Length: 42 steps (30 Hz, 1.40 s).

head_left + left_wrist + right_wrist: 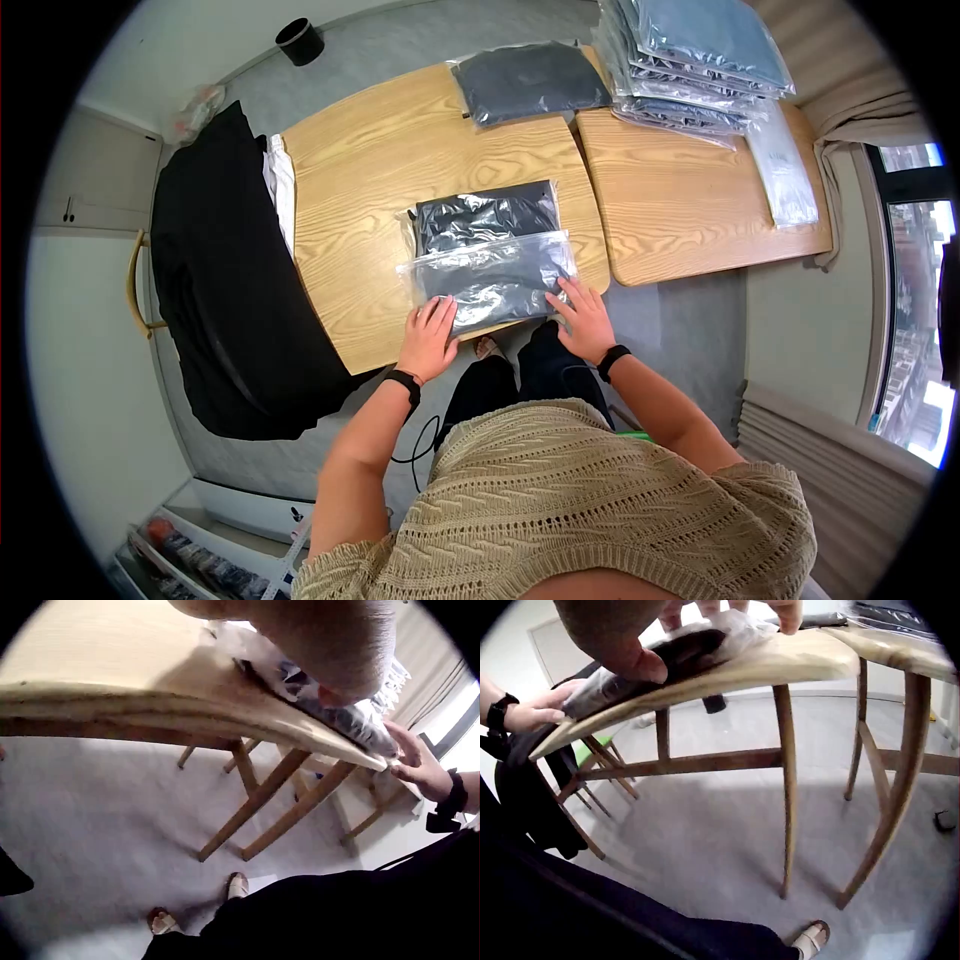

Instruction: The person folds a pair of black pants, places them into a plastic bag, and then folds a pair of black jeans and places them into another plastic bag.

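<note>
A clear plastic bag with folded dark cloth inside [490, 275] lies on the wooden table [350, 200] near its front edge, its upper half darker than the lower. My left hand [428, 340] rests on its lower left corner, fingers relaxed. On the lower right side lies my right hand [583, 322], fingers spread over the plastic. In the left wrist view the left hand [322, 645] covers part of the bag. The right wrist view shows the right hand [622, 637] over the bag's edge [697, 656], thumb at the near side.
Another bagged dark garment [530, 82] lies at the table's back. A tall stack of bagged garments [700, 60] stands on the second table [670, 200], beside a flat clear bag [782, 175]. Black cloth [235, 290] hangs along the left, next to white cloth [283, 185].
</note>
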Motion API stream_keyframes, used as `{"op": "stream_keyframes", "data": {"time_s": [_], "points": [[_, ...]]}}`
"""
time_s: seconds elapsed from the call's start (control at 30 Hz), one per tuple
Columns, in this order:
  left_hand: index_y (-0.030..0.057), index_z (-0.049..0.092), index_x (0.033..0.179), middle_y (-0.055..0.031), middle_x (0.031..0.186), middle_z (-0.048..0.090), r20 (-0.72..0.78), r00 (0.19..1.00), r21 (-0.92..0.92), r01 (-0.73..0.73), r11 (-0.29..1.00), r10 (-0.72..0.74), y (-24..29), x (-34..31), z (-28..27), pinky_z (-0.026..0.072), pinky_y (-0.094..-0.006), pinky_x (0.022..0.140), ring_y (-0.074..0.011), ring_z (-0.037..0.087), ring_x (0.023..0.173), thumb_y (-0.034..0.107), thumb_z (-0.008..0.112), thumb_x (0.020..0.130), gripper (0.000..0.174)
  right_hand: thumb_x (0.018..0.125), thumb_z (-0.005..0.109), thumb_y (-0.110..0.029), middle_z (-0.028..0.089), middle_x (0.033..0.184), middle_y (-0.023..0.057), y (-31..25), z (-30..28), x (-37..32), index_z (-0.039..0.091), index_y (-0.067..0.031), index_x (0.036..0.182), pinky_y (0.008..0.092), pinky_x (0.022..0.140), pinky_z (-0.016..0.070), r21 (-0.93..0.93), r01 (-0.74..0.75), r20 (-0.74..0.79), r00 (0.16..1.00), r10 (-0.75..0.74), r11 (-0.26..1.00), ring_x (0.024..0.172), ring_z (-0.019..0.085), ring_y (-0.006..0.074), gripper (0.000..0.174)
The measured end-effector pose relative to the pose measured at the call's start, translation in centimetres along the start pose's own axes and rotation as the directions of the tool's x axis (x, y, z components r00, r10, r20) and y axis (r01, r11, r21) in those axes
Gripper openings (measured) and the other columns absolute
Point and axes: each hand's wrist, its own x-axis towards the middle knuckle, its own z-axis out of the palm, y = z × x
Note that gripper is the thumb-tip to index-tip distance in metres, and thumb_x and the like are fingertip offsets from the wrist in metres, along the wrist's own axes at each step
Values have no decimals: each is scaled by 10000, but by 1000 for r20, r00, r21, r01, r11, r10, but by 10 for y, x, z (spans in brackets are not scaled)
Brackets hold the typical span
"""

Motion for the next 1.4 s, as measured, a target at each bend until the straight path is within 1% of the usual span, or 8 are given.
{"op": "stream_keyframes", "data": {"time_s": [0.3, 0.57, 0.63, 0.77, 0.87, 1.03, 1.17, 1.4], "points": [[34, 476, 1268, -121, 1303, 483, -82, 996, 222, -27, 975, 47, -10, 7, 14, 414, -376, 974, -313, 458, 1178, 3, 568, 724, 553, 721, 500, 110, 496, 1321, 106, 3, 27, -4, 589, -118, 1172, 384, 1028, 382, 334, -70, -231, 961, 153, 940, 1263, 422, 325, 513], [-19, 629, 1047, -171, 915, 664, -54, 988, -388, 110, 915, -142, 6, 40, -108, 510, -346, 743, -277, 641, 767, -6, 500, 783, 294, 719, 637, -28, 645, 1115, 99, -4, -80, 10, 640, -70, 1098, 315, 877, 481, 663, -137, -80, 965, 251, 736, 995, 615, 261, 381], [-31, 620, 1070, -103, 865, 657, 267, 885, -599, 462, 654, -380, 10, 40, -143, 497, -286, 693, -153, 610, 743, -10, 474, 790, 316, 701, 681, -53, 622, 1161, 86, -3, -96, 18, 609, -63, 1124, 297, 888, 465, 642, -90, -75, 981, 180, 762, 1000, 602, 221, 430], [-45, 620, 1070, -31, 875, 632, 242, 902, -729, 413, 546, -358, -15, 45, -166, 464, -231, 676, -90, 567, 751, 12, 459, 804, 315, 654, 768, -105, 586, 1214, 113, -3, -90, 52, 500, -62, 1227, 326, 932, 439, 460, 209, -245, 964, -103, 863, 1104, 560, 217, 634], [3, 617, 1119, -4, 914, 633, 228, 870, -834, 407, 374, -437, -35, 59, -169, 445, -217, 680, -78, 565, 773, 57, 506, 831, 313, 694, 784, -167, 606, 1178, 143, -3, -72, 78, 526, -17, 1208, 315, 958, 415, 642, -294, 167, 955, 245, 708, 1121, 555, 236, 595], [27, 480, 1303, -33, 1196, 562, -19, 908, -992, 35, 121, -418, -59, 56, -141, 367, -271, 966, -131, 504, 1112, 156, 588, 863, 471, 739, 775, -210, 624, 1124, 163, 3, -59, 106, 510, 50, 1206, 311, 933, 424, 744, -163, -3, 969, 247, 648, 1067, 573, 222, 596], [-4, 478, 1272, -63, 1238, 557, -4, 919, -816, 224, 533, -394, -66, 53, -88, 366, -288, 984, -148, 505, 1128, 89, 715, 768, 564, 777, 745, -183, 627, 1110, 150, 14, -43, 113, 512, 44, 1201, 307, 932, 422, 821, -68, -63, 976, 208, 567, 1058, 568, 201, 535], [-21, 587, 1094, -61, 981, 663, -47, 876, -795, 259, 549, -481, -38, 60, -97, 479, -279, 791, -122, 600, 875, 110, 717, 786, 360, 857, 668, -197, 644, 1029, 128, 13, -54, 104, 511, 40, 1166, 306, 817, 469, 768, -126, -46, 967, 251, 627, 916, 603, 189, 420]]}}
